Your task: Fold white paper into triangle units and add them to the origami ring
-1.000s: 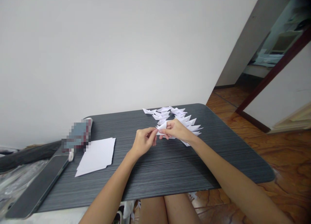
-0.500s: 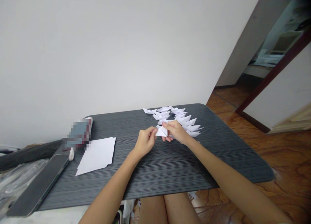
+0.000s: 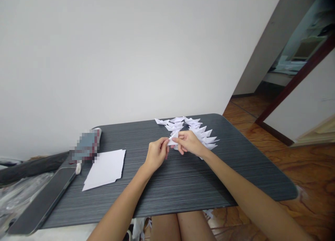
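Observation:
A small folded piece of white paper [image 3: 172, 140] is held above the table between my two hands. My left hand [image 3: 157, 151] pinches its left end between thumb and fingers. My right hand [image 3: 188, 142] grips the right side, thumb in front and the other fingers partly curled behind. Just beyond and to the right of my hands stand several folded white paper boats [image 3: 202, 132] in rows; my right hand hides some of them.
On the dark table [image 3: 167, 188], a stack of white paper sheets [image 3: 106, 167] lies to the left. Behind it is a pixelated object [image 3: 86, 145]. A long dark flat object [image 3: 44, 201] lies along the left edge. A white wall [image 3: 131, 59] rises behind the table.
The folded paper has turned in my hands and shows a smaller, narrower face. My right-hand fingers have shifted on it. The whole view has moved slightly.

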### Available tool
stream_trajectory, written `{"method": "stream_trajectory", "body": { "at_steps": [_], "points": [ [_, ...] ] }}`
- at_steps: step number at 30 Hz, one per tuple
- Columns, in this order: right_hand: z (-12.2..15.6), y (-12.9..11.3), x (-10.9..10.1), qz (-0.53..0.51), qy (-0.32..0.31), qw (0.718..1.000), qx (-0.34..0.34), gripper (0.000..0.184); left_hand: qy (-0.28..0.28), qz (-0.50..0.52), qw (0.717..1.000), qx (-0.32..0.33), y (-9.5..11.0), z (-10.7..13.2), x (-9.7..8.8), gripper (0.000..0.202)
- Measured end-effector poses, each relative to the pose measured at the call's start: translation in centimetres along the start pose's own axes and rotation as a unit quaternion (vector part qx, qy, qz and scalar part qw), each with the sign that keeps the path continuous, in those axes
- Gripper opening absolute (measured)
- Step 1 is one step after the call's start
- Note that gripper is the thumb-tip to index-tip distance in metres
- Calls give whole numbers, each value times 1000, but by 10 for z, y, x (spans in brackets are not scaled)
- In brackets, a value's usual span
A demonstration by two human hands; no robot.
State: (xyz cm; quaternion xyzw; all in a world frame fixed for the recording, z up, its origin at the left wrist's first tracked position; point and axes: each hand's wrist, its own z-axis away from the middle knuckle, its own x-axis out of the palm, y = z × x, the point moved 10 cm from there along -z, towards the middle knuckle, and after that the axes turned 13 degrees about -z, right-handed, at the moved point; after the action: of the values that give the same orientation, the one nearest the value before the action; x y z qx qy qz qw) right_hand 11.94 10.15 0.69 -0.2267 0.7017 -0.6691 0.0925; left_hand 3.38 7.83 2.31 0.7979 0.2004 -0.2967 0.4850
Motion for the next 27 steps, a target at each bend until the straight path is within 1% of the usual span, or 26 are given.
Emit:
{"method": "stream_trajectory", "body": {
  "at_steps": [2,5,8,11,13,14,16,18,23,27],
  "points": [
    [0,-3,-3,3,15,1000,-11,32,-34,48,998,1,0,1,7,29],
    [1,-6,-9,8,33,999,-15,30,-51,98,994,-21,-5,0,8,32],
    [1,-6,-6,13,8,1000,-11,27,-60,149,986,-38,-9,-3,4,36],
    [1,-3,4,3,-39,999,-9,23,-99,208,973,-35,-5,-6,7,39],
    [0,-2,6,-30,-36,999,-28,25,-115,237,964,-30,-2,-6,10,41],
    [0,-2,5,-48,-24,998,-43,29,-107,243,964,-26,-3,-6,10,40],
    [-1,-3,4,-63,2,996,-70,33,-72,235,969,-15,-5,-7,5,37],
    [0,-2,8,-44,6,995,-84,29,-37,204,978,9,-4,-8,-2,34],
    [5,-10,15,24,-8,992,-124,29,7,73,993,94,9,-5,-15,33],
    [8,-19,20,71,-45,986,-144,29,44,-9,990,134,20,0,-22,33]
  ]
}}
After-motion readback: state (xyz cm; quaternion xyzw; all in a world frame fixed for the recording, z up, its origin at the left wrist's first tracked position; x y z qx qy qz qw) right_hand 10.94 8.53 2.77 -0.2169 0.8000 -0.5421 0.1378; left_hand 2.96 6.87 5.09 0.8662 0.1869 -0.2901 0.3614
